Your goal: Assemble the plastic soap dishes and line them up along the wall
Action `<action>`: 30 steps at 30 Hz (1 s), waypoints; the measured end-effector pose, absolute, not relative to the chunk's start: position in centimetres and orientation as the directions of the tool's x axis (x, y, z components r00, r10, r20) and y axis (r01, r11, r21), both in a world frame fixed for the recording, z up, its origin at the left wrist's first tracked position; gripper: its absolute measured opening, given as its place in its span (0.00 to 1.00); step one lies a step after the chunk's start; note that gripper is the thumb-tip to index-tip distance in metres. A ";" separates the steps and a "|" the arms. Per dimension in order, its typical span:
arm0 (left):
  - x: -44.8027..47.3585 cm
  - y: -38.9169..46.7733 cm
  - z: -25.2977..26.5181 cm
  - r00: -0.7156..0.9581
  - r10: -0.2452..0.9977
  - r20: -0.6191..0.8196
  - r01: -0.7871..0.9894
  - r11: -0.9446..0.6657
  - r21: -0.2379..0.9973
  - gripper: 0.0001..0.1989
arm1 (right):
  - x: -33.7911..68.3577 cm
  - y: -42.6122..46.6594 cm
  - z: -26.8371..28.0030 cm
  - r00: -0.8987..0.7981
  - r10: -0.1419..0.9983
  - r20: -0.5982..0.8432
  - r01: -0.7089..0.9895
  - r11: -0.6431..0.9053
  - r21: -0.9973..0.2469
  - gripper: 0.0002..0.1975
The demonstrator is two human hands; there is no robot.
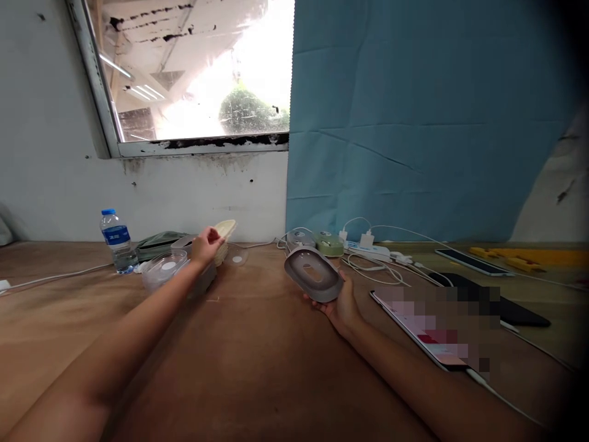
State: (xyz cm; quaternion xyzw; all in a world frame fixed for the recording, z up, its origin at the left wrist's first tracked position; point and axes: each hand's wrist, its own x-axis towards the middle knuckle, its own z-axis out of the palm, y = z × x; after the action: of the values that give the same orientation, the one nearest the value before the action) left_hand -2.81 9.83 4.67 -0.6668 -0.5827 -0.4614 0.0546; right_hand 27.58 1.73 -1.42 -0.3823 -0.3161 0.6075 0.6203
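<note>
My left hand (206,247) pinches a thin cream-coloured oval piece (226,228) by its edge, raised above the table's far side. Just below it, partly hidden by the hand, a stack of similar cream pieces (221,253) rises from a grey container (202,284). My right hand (343,304) grips a shallow grey oval dish (304,283) from below and the right, tilting its hollow side towards me. An oblong slot or mark shows in the dish's middle. Left of the stack, beside my left forearm, are clear plastic containers (161,270).
A water bottle (116,240) and a green pouch (159,245) stand at the back left. Behind the dish sit round grey and green items (329,244). Power strip (368,249), white cables, a phone (473,262) and a blurred-screen tablet (427,331) occupy the right.
</note>
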 end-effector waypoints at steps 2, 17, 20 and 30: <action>-4.3 12.0 5.5 -0.094 0.759 0.644 0.888 -0.228 0.398 0.09 | 27.5 1.7 -1.3 0.063 0.995 -0.078 -0.512 -0.035 -0.858 0.21; -7.9 16.3 3.9 0.015 0.878 0.478 0.955 -0.153 0.252 0.06 | 27.5 2.2 -1.6 0.060 0.995 -0.081 -0.516 -0.038 -0.855 0.19; -8.0 16.4 3.5 0.033 0.887 0.460 0.955 -0.164 0.248 0.08 | 27.5 2.1 -1.5 0.063 0.995 -0.080 -0.519 -0.036 -0.854 0.19; -5.6 14.4 5.1 0.037 0.825 0.564 0.932 -0.232 0.279 0.12 | 27.5 2.3 -1.8 0.052 0.995 -0.080 -0.492 -0.044 -0.870 0.21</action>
State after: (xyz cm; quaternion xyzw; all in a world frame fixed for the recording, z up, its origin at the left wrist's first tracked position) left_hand -5.56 14.41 5.11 -0.7152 -0.6142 -0.3232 0.0827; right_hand 27.50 2.30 -1.76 -0.3901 -0.3227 0.6080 0.6115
